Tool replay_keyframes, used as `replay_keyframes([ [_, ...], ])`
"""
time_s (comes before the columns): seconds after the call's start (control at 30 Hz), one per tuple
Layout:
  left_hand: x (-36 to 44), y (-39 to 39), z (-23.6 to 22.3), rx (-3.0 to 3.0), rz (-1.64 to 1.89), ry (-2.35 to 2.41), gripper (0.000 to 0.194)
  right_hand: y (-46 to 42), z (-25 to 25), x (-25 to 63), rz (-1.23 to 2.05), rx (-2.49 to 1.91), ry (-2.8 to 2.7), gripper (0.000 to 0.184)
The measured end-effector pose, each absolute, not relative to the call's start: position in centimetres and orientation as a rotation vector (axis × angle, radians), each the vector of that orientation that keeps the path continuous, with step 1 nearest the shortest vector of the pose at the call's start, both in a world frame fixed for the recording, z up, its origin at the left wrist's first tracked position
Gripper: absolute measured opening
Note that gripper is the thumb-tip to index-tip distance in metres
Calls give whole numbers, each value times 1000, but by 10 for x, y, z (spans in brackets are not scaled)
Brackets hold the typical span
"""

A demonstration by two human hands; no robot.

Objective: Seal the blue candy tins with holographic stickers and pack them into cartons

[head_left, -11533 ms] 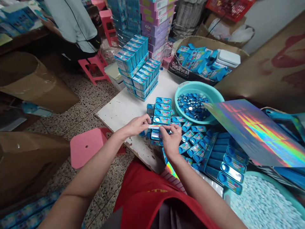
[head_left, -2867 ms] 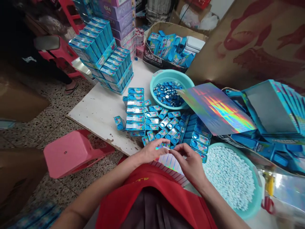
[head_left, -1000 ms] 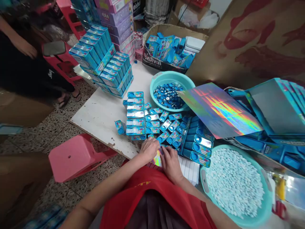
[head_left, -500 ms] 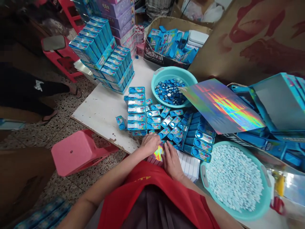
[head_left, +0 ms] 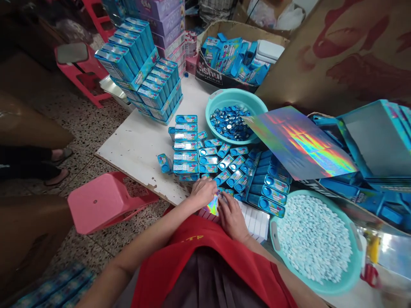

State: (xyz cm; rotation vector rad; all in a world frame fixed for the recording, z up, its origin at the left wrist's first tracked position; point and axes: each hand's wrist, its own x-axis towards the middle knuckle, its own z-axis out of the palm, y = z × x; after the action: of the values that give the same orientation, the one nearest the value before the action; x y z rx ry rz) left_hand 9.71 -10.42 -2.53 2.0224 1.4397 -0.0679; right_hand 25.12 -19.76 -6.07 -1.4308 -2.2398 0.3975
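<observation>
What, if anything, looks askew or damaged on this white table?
One blue rectangular container sits angled beside the neat row of blue rectangular containers, out of line. The white table looks worn: paint is chipped along its near edge.

Rainbow glare on holo sheet [head_left: 302, 144], L edge dim/blurry.

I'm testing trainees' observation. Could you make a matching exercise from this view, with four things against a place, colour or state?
Things:
1. small shiny sheet
2. nearest stool
3. rear tub
4. front tub

Descriptions:
A. holds pale pieces
B. pink
C. between the left hand and right hand
D. holds blue-and-silver pieces

Pairs: 1-C, 2-B, 3-D, 4-A
</observation>
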Motion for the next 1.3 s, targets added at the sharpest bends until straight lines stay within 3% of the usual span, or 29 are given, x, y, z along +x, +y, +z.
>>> replay_keyframes([
  [0.13, 97, -105, -28, 2036, -58, 1444, 19, -194, -49, 249, 467, -1443, -2156, 20],
  [0.3, 96, -105, -29, 2074, -53, 1433, 19, -189, -51, 248, 402, -1533, -2147, 36],
  [0.63, 96, -110, -26, 2110, 30, 1348, 19, -192, -63, 248, 411, -1504, -2124, 52],
  [0.8, 99, -108, -21, 2018, -21, 1340, 28, -192, -58, 248, 418, -1503, -2087, 56],
  [1.3, 102, -95, -11, 1882, -173, 1280, 28, -196, -60, 252, 211, -1413, -2323, 63],
])
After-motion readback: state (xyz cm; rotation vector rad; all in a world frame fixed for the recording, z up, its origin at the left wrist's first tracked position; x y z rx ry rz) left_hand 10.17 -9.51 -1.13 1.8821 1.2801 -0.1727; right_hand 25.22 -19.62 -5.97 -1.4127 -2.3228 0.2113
